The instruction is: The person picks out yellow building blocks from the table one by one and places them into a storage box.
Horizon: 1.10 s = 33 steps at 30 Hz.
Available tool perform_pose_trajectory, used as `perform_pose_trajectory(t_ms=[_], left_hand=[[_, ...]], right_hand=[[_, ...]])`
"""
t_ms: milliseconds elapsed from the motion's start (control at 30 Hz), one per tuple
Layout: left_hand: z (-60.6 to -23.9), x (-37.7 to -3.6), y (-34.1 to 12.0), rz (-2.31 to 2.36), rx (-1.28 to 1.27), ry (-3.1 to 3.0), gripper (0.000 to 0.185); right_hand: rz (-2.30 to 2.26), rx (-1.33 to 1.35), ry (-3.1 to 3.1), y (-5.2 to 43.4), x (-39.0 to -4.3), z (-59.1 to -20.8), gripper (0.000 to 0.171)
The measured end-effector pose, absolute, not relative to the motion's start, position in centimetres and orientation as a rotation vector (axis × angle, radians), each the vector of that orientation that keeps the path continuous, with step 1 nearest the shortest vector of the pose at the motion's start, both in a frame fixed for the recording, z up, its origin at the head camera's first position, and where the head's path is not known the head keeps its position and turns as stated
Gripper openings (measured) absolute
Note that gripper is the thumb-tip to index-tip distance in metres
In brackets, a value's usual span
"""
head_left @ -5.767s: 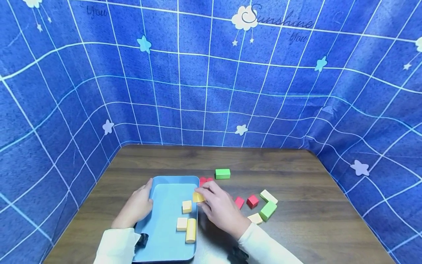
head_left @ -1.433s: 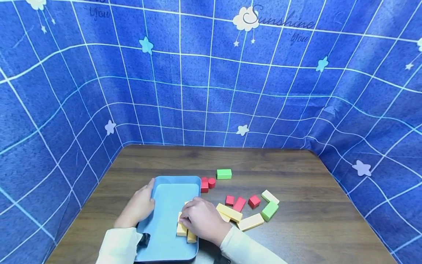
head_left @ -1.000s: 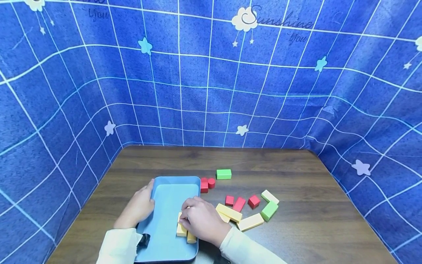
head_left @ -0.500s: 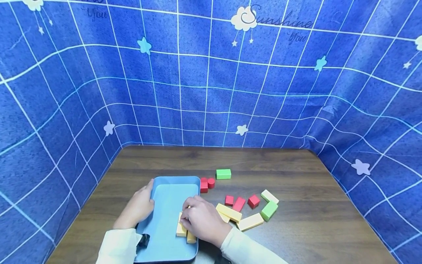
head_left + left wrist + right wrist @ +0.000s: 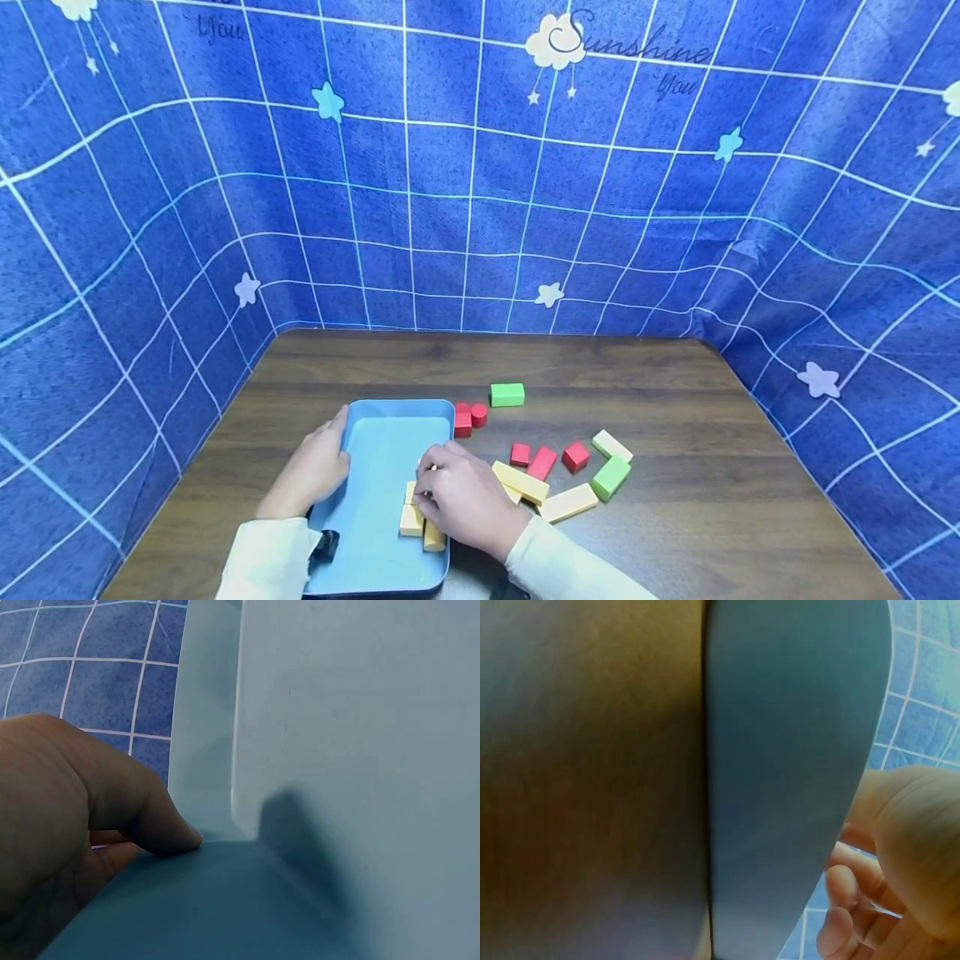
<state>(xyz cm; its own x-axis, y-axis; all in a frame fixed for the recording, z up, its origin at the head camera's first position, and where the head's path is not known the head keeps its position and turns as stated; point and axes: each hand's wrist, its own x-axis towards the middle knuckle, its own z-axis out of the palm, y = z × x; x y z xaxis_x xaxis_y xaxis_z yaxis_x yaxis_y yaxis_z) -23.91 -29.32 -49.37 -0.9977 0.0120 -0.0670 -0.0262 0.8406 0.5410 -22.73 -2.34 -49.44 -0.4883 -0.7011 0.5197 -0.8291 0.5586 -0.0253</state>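
A blue tray point(image 5: 371, 450) lies at the front left of the table. My left hand point(image 5: 318, 458) grips its left side; in the left wrist view the thumb point(image 5: 161, 821) presses the inner wall while other fingers show outside. My right hand point(image 5: 471, 502) reaches over the right wall, fingers curled down among the yellow blocks inside. A small yellow block point(image 5: 410, 492) is at its fingertips, partly hidden. Nearer me sit a pale yellow cube point(image 5: 412, 522) and a yellow cylinder point(image 5: 434, 537), partly covered. In the right wrist view the curled fingers point(image 5: 841, 885) show beyond the tray wall point(image 5: 787, 772).
Right of the tray lie long yellow blocks point(image 5: 567, 503), several red blocks point(image 5: 542, 462), a green block point(image 5: 611, 477) and a pale block point(image 5: 612, 446). Red pieces point(image 5: 462, 421) sit against the tray's far right corner, with another green block point(image 5: 507, 395) behind. Patterned blue cloth point(image 5: 480, 208) surrounds the table.
Since the earliest frame my right hand has brought a yellow block from above the right wall down among the blocks inside. Lately it has barely shifted. My left hand has stayed on the tray.
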Motion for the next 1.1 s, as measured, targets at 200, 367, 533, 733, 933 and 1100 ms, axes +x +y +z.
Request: perform_pose_trajectory(t_ms=[200,367,533,733,933,1100], left_hand=[[-49.3,-23.9,-29.3,0.854,-0.004,2.964,0.072],[-49.2,-23.9,-29.3,0.855,-0.002,2.963,0.072],[-49.2,-23.9,-29.4,0.852,0.001,2.963,0.072],[-49.3,-24.0,-29.4,0.851,-0.003,2.957,0.072],[-49.4,-24.0,-29.4,0.86,-0.007,2.95,0.072],[-49.3,-23.9,-29.3,0.87,-0.012,2.937,0.072]], right_hand=[[0.403,1.228,-2.337,-2.1,-22.8,-49.3,0.005],[0.42,1.219,-2.335,-2.0,-22.9,-49.3,0.004],[0.433,1.205,-2.342,-1.7,-23.0,-49.3,0.005],[0.468,1.162,-2.35,-1.0,-23.3,-48.8,0.005],[0.488,1.145,-2.39,-0.3,-23.6,-48.6,0.005],[0.468,1.128,-2.434,0.2,-23.7,-48.7,0.005]])
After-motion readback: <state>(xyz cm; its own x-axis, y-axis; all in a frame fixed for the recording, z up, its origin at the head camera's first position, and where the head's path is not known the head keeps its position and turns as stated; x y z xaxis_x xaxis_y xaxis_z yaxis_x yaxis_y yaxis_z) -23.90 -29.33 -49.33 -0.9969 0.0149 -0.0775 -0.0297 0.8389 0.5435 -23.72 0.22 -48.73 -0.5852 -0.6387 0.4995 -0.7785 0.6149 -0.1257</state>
